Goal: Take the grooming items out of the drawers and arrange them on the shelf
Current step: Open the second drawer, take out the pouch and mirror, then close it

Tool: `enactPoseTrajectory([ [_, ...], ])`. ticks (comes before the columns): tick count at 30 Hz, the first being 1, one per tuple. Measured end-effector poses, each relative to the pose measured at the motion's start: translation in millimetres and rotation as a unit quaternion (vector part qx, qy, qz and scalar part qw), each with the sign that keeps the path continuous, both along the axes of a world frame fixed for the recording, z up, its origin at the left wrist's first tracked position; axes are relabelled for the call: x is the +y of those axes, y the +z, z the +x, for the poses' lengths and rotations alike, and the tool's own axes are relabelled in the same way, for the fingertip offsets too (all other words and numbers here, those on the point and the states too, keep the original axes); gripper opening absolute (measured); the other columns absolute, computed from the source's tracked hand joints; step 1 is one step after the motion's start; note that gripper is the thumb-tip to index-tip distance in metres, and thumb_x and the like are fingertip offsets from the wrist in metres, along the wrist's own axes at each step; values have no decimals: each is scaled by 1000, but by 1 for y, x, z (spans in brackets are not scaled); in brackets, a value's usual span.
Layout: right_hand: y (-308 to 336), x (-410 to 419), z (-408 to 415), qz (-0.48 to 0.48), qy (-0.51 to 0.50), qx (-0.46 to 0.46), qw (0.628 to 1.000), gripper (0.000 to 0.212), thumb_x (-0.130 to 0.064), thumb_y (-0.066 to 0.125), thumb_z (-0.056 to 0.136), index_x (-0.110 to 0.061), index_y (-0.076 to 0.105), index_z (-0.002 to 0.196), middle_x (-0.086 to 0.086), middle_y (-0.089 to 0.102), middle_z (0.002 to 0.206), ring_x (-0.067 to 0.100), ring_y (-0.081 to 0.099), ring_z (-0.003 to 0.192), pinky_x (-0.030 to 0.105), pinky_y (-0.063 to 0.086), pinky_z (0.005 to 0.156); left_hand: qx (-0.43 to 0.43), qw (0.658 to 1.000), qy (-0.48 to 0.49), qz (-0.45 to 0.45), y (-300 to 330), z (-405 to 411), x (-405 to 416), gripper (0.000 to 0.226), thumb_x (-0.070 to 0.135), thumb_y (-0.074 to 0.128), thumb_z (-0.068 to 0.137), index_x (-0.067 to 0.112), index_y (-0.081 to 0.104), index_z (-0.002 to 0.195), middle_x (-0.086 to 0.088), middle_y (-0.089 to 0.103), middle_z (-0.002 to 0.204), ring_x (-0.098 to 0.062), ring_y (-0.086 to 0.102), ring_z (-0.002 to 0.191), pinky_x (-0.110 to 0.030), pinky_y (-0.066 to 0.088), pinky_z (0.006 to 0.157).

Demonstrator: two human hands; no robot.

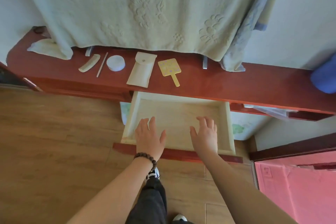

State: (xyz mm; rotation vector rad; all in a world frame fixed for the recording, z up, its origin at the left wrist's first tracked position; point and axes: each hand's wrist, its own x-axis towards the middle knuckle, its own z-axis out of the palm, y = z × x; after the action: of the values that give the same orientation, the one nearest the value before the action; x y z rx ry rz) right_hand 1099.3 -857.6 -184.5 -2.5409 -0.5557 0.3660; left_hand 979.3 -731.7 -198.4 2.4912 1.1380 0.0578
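A pale drawer (226,125) stands pulled out from the red-brown shelf unit (218,82), and its inside shows nothing but bare board. My left hand (149,134) and my right hand (205,133) hover flat over its front part, fingers straight, holding nothing. On the shelf top lie a cream comb (89,63), a thin stick (102,64), a round white tin (115,63), a cream snap pouch (141,71) and a yellow hand mirror (170,70), in a row from left to right.
A pale green embossed cloth (136,9) hangs over the back of the shelf. A blue roll (323,80) sits at the shelf's right end. A pink surface (298,191) fills the lower right. My legs and shoes stand on wooden flooring (54,142).
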Motion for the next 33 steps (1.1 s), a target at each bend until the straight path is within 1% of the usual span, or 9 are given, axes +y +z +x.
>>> enactPoseTrajectory([
  [4, -6, -52, -38, -2, 3, -17, 1000, 43, -26, 54, 91, -17, 45, 132, 6, 30, 149, 27, 26, 136, 43, 30, 110, 1, 1000, 8, 7, -1, -36, -47, 62, 47, 47, 91, 12, 35, 140, -15, 40, 144, -31, 31, 137, -48, 32, 110],
  [6, -11, -70, -54, -2, 10, -15, 1000, 46, -28, 54, 92, -17, 42, 135, 6, 24, 154, 26, 15, 144, 43, 24, 114, 6, 1000, 20, 18, 0, -50, -62, 66, 50, 47, 90, 10, 34, 141, -17, 34, 149, -33, 27, 140, -50, 29, 112],
  [8, -17, -85, -67, -21, 23, -8, 999, 51, -31, 51, 94, -19, 36, 141, 4, 14, 159, 23, 4, 147, 42, 15, 118, 23, 999, 36, 16, -1, -63, -70, 77, 54, 45, 89, 9, 22, 147, -18, 16, 156, -33, 13, 145, -49, 19, 116],
  [10, -22, -96, -77, -44, 35, -5, 998, 60, -31, 49, 94, -22, 25, 148, 2, 1, 161, 21, -5, 147, 40, 6, 120, 63, 997, 37, 1, -5, -75, -74, 90, 60, 40, 88, 9, 1, 151, -16, -5, 159, -32, -4, 147, -49, 9, 117],
  [12, -27, -104, -83, -76, 47, 5, 996, 70, -29, 48, 93, -25, 9, 151, 1, -12, 160, 20, -14, 146, 40, -3, 119, 109, 994, 26, -13, -10, -83, -73, 98, 65, 36, 87, 10, -16, 148, -16, -20, 156, -32, -14, 145, -51, 5, 118],
  [14, -31, -108, -87, -120, 55, 23, 991, 78, -27, 45, 93, -27, -6, 151, 2, -22, 158, 22, -21, 145, 43, -5, 119, 147, 989, 1, -26, -15, -86, -71, 101, 66, 37, 86, 11, -22, 146, -15, -28, 154, -32, -18, 144, -54, 4, 118],
  [16, -35, -108, -88, -155, 66, 38, 985, 81, -28, 44, 93, -26, -14, 149, 3, -25, 156, 23, -23, 144, 46, -4, 119, 179, 983, -38, -22, -19, -86, -66, 100, 65, 38, 87, 14, -23, 147, -14, -30, 153, -31, -21, 144, -55, 2, 117],
  [20, -39, -104, -86, -194, 87, 46, 976, 83, -29, 44, 93, -26, -17, 148, 4, -28, 155, 24, -24, 143, 48, -3, 118, 220, 971, -91, -31, -23, -79, -51, 95, 63, 37, 88, 18, -22, 147, -11, -29, 154, -29, -24, 143, -56, -1, 116],
  [33, -40, -58, -35, -210, 64, 55, 974, 87, -12, 44, 87, -27, -15, 149, 2, -28, 155, 23, -22, 144, 47, 5, 119, 221, 960, -158, -73, -14, -39, 12, 90, 54, 43, 88, 28, -19, 148, -1, -28, 155, -20, -20, 145, -57, 2, 116],
])
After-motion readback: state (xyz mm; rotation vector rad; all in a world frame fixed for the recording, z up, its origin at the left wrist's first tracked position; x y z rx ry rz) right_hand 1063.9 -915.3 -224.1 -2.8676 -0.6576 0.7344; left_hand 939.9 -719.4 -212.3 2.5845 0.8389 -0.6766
